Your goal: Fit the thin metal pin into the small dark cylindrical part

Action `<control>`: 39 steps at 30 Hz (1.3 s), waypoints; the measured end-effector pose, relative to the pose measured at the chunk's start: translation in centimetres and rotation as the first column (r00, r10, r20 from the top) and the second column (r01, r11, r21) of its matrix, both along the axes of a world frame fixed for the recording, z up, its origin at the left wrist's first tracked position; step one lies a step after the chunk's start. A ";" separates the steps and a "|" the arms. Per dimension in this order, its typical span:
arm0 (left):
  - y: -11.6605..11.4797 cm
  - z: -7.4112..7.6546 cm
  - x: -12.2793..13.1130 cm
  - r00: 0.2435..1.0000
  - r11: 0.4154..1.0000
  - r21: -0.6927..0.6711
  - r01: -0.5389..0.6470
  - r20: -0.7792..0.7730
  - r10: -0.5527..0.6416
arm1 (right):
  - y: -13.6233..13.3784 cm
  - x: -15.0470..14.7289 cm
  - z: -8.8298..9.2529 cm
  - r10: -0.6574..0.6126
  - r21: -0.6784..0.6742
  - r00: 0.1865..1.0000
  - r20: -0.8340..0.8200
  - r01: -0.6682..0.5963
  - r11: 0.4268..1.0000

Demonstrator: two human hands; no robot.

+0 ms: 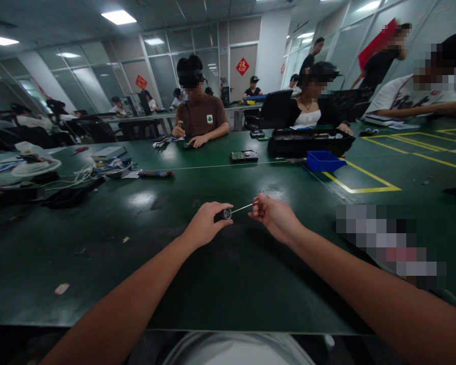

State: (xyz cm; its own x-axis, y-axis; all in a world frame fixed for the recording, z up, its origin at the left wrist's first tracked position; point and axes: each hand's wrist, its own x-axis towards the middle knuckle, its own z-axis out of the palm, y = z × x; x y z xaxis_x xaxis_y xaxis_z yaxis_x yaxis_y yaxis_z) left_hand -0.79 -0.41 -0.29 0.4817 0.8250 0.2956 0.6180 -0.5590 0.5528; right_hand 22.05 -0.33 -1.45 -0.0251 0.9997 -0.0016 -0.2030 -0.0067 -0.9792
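Note:
Over the green table (197, 284), my left hand (206, 223) is wrapped round a small dark cylinder (223, 215), whose round end faces right. My right hand (275, 215) pinches the reddish handle of a thin screwdriver (243, 208). Its metal shaft points left, and the tip is at or close to the cylinder's round end; contact cannot be made out. The two hands are a short way apart, both near the middle of the view. Most of the handle is hidden by my right fingers.
A black tool (155, 174) and a circuit-board device (243, 155) lie beyond my hands. Farther right are a blue bin (325, 160) and a long black tray (275, 147). Cables (74, 177) lie at the left. Several people sit across the table.

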 end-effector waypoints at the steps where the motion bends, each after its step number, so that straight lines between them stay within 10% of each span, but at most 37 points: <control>1: 0.0 0.0 0.0 1.000 1.000 -0.003 -0.007 0.001 0.007 | 0.1 0.1 -0.1 -0.014 0.010 1.000 0.003 0.014 1.000; 16: 0.0 0.1 0.2 0.998 0.998 -0.014 -0.056 -0.004 0.056 | -1.7 -0.6 1.5 -0.165 0.368 0.943 0.290 0.050 0.928; 39: 0.3 -0.3 0.0 0.998 0.998 -0.005 -0.059 0.005 0.059 | -3.0 -0.7 2.6 -0.165 0.416 0.861 0.481 -0.058 0.908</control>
